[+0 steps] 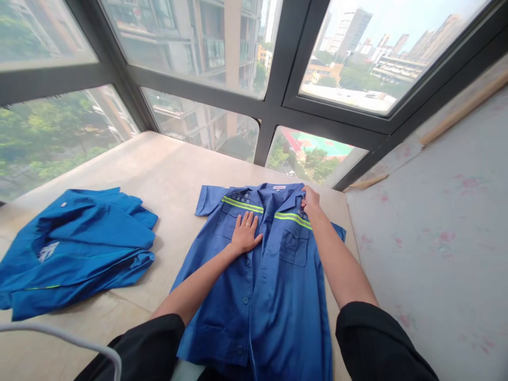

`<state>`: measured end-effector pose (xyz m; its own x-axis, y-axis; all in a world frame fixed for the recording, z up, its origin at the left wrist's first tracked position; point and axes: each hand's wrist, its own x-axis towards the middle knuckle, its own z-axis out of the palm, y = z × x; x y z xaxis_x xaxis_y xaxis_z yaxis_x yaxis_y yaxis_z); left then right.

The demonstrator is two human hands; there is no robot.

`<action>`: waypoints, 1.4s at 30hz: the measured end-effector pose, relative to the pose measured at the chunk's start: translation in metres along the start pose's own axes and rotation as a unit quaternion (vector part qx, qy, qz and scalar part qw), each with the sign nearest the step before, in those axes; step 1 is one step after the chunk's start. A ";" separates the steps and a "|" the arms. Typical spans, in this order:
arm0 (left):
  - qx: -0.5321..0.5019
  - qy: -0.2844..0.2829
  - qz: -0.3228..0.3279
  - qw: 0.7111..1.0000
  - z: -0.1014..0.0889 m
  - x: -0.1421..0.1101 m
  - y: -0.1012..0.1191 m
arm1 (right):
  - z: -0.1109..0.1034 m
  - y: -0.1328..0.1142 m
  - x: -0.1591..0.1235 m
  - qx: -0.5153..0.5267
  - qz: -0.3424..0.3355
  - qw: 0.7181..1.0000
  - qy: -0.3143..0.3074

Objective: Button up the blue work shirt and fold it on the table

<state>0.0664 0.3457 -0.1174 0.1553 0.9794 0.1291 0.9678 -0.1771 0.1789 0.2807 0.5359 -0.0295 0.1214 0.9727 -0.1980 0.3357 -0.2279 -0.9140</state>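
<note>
**On a pale ledge (178, 169), a blue shirt (286, 301) lies with its front unfastened**

Grey-framed windows (272, 106) fill the upper part of the frame. The ledge stretches below them, meeting a flower-patterned wall (428, 201) at the right. The shirt lies from the centre to the bottom edge, collar away from the wearer. A second blue garment (91, 227) sits rumpled at the left, apart from it. Dark sleeves (377, 338) enter at the lower middle and lower right, and a pale cable (59, 332) curves through the lower left corner. Near the centre, the left hand (246, 233) rests flat on the shirt's chest, fingers spread, grasping nothing. Right of centre, the right hand (310, 200) pinches the shirt by its collar. Yellow-green stripes (242, 205) cross the chest; a small label (279, 187) shows inside the neck.
</note>
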 end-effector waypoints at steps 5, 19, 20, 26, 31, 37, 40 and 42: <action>0.008 -0.018 0.003 1.000 -0.001 0.000 -0.002 | 0.033 -0.009 0.001 0.037 -0.026 0.993 -0.110; 0.020 -0.027 -0.015 0.999 -0.003 0.003 -0.012 | -0.018 0.115 -0.128 -0.385 -0.222 0.876 -0.186; 0.018 -0.025 -0.017 0.999 -0.003 0.004 -0.014 | -0.025 0.125 -0.136 -0.419 -0.232 0.860 -0.177; 0.014 -0.025 -0.017 0.999 -0.003 0.003 -0.026 | -0.065 0.164 -0.158 -0.463 -0.283 0.832 -0.114; -0.005 -0.011 -0.013 1.000 -0.001 -0.002 -0.025 | -0.081 0.171 -0.164 -0.474 -0.317 0.813 -0.121; -0.048 -0.005 -0.007 0.999 0.001 -0.006 -0.025 | -0.084 0.170 -0.162 -0.492 -0.326 0.797 -0.130; -0.127 -0.003 -0.018 0.992 -0.004 -0.004 -0.031 | -0.087 0.166 -0.158 -0.506 -0.322 0.787 -0.144; -0.185 0.009 -0.042 0.982 -0.010 -0.003 -0.036 | -0.087 0.160 -0.158 -0.522 -0.306 0.783 -0.146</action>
<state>0.0289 0.3479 -0.1148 0.0723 0.9907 0.1154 0.8379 -0.1231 0.5318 0.3963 0.3415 -0.1138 -0.5290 0.8472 -0.0479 0.8457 0.5217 -0.1127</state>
